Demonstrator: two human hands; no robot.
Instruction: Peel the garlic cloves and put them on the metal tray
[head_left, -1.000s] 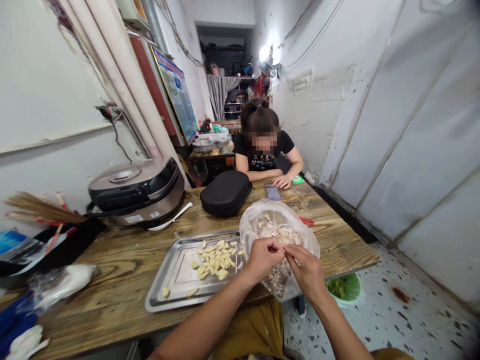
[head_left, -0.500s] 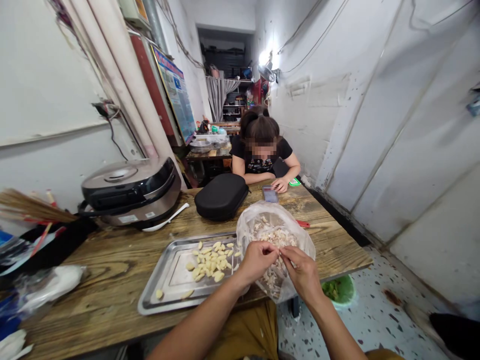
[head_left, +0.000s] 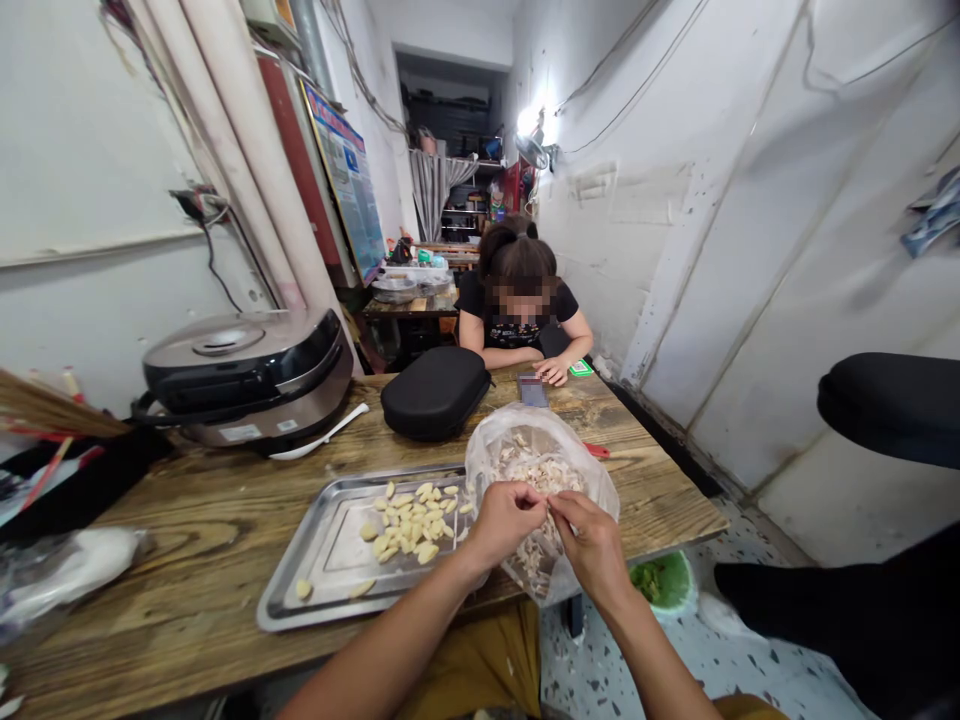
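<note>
Translucent plastic bag (head_left: pixel 484 455); above it, left hand (head_left: pixel 506 520) and right hand (head_left: pixel 591 540) pinched, contents indiscernible. Likely peeling; next move calls for fingertip precision.

The wooden table (head_left: pixel 652 500) has dark, streaky grain. Along its far left side stand a black container (head_left: pixel 124 475) and a rice cooker (head_left: pixel 247 385), with a white spoon (head_left: pixel 322 434) beside the cooker. A black case (head_left: pixel 435 392) lies near the middle, a phone (head_left: pixel 533 391) beyond it. Nearer sit a metal tray (head_left: pixel 322 535) and, just right, an open plastic bag (head_left: pixel 481 440), a red handle (head_left: pixel 598 451) showing behind it.
</note>
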